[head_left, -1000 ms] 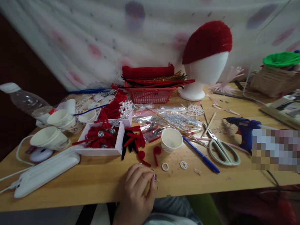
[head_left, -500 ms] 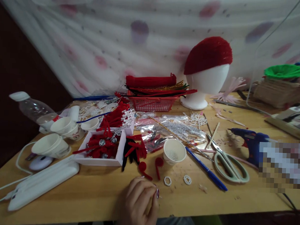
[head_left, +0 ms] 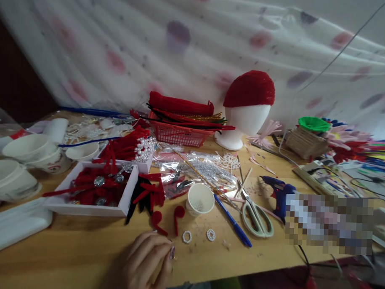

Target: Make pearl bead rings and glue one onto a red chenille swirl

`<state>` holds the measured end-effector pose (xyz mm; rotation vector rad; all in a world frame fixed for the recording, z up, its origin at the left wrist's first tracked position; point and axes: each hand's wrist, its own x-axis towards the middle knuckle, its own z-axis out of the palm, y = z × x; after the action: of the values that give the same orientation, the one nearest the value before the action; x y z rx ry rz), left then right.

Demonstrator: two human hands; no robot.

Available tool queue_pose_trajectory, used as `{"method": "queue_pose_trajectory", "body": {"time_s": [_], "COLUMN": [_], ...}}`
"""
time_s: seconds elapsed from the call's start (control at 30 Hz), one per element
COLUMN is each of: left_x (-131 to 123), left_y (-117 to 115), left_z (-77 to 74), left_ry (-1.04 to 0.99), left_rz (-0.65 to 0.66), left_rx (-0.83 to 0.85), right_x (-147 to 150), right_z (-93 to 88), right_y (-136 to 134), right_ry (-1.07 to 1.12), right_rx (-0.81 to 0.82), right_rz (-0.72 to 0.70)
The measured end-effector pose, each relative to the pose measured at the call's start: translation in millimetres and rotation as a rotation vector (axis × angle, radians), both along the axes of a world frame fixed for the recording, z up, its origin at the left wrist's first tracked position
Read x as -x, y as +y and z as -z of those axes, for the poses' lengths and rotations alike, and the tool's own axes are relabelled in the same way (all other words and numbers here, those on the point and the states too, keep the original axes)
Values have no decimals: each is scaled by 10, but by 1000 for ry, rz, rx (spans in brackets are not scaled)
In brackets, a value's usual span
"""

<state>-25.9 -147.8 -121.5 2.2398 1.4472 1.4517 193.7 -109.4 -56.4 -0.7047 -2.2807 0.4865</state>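
Observation:
My left hand [head_left: 149, 261] is at the front of the wooden table, back upward and fingers curled in toward the thumb. A small shiny spot shows at the fingertips; whether it is a held piece or a nail is unclear. Just beyond the knuckles lie two curled red pipe-cleaner pieces, one [head_left: 156, 219] nearer the hand and another [head_left: 178, 213] to its right. Farther right are two small pearl-bead rings, a left one [head_left: 187, 237] and a right one [head_left: 211, 235]. Behind them stands a paper cup [head_left: 200, 199] with small beads inside. My right hand is out of view.
Left: a white box [head_left: 86, 209] of red pieces, paper cups [head_left: 11, 178] and a white power strip [head_left: 19, 225]. Right: a blue pen [head_left: 234, 224], scissors [head_left: 257, 216] and a blue glue gun [head_left: 277, 191] beside a pixelated patch. Behind: a red basket [head_left: 180, 135] and a red-capped foam head [head_left: 246, 121].
The view has swung to the right, so everything sits farther left and more of the table's right side shows. My left hand keeps its curled pose near the same pieces.

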Motion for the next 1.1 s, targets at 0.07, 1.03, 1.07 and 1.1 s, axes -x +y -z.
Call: {"method": "queue_pose_trajectory", "body": {"time_s": [0.07,1.03,1.07,1.1], "left_x": [35,87,49,14], "left_y": [8,436,470,505], "left_z": [-52,-488,-508,-528], "left_ry": [-14,-304,-229,-147], "left_rz": [6,-22,-10,-2], "left_rx": [24,402,369,324], "right_x": [-71,103,87,71], "right_z": [-212,-357,-353,-350], "right_y": [-87,1023,1027,1032], "right_ry": [17,-5,4,15], "right_rx": [26,-227,-225,-221], "right_rz": [78,-2,15,33]}}
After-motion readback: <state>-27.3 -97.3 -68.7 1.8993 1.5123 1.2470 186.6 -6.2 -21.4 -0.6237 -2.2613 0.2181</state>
